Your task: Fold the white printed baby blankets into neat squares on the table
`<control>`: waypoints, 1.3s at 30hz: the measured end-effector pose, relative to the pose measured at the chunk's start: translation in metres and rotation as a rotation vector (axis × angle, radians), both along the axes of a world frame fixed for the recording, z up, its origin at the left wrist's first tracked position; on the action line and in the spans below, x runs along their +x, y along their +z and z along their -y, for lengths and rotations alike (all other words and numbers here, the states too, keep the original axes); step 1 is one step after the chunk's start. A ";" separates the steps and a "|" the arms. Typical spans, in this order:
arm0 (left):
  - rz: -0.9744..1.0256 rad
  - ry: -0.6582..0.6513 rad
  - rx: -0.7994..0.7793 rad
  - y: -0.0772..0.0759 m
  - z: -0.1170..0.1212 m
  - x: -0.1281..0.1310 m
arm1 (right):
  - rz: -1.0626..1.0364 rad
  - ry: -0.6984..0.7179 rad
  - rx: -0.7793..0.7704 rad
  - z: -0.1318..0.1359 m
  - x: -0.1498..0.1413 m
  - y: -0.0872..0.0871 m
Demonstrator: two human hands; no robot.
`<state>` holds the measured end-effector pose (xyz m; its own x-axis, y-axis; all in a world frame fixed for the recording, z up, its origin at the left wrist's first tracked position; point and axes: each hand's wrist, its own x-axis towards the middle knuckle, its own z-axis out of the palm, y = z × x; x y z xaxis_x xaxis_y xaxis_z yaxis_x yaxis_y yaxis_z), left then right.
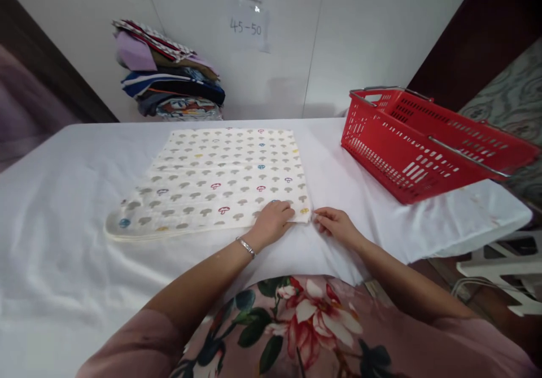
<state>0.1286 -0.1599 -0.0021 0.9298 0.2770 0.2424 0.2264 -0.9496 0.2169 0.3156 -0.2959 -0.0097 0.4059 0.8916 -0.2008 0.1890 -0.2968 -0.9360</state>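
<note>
A cream cloth [203, 183] printed with grey and coloured mushrooms lies folded in layers on a white-covered table. My left hand [272, 221] is at its front edge near the right corner, fingers together on top and thumb by the edge. A silver bracelet circles that wrist. Just beyond the same corner, my right hand [336, 226] is closed in a pinch, its fingertips touching the corner tip. The cloth's rounded fold is at the front left; its undersides are hidden.
At the back right of the white-covered table [71, 197] stands a red plastic basket [381, 140] with metal handles. A stack of folded clothes [173, 75] rests against the back wall. A paper marked "45-50" [246, 27] hangs there. White plastic stools [503, 270] are at the lower right.
</note>
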 end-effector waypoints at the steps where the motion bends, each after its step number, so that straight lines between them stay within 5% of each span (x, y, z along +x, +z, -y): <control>1: -0.001 0.004 0.013 0.000 0.001 0.004 | -0.027 -0.007 -0.018 0.001 0.000 -0.001; 10: 0.019 -0.009 0.063 -0.001 0.010 0.011 | 0.007 0.060 -0.191 -0.017 -0.003 0.007; 12: 0.019 0.014 0.030 -0.001 0.008 0.013 | -0.071 0.066 -0.241 -0.020 -0.003 0.011; 17: 0.171 0.308 -0.251 0.005 0.002 0.022 | -0.373 0.067 -0.332 -0.026 -0.003 0.016; 20: 0.210 0.309 -0.305 0.009 0.002 0.024 | -0.548 -0.004 -0.307 -0.030 -0.002 0.017; 26: 0.155 0.268 -0.269 0.004 0.007 0.019 | -0.849 0.013 -0.292 -0.039 -0.005 0.019; 35: 0.157 0.325 -0.173 0.006 0.004 0.022 | -0.683 0.083 -0.318 -0.032 -0.012 0.023; 39: 0.162 0.221 -0.005 0.008 0.012 0.022 | -0.708 0.143 -0.296 -0.025 -0.016 0.028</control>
<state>0.1506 -0.1716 0.0057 0.7956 0.4706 0.3815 0.3900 -0.8798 0.2718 0.2995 -0.2714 0.0180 -0.0227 0.7945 -0.6068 -0.3682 -0.5709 -0.7338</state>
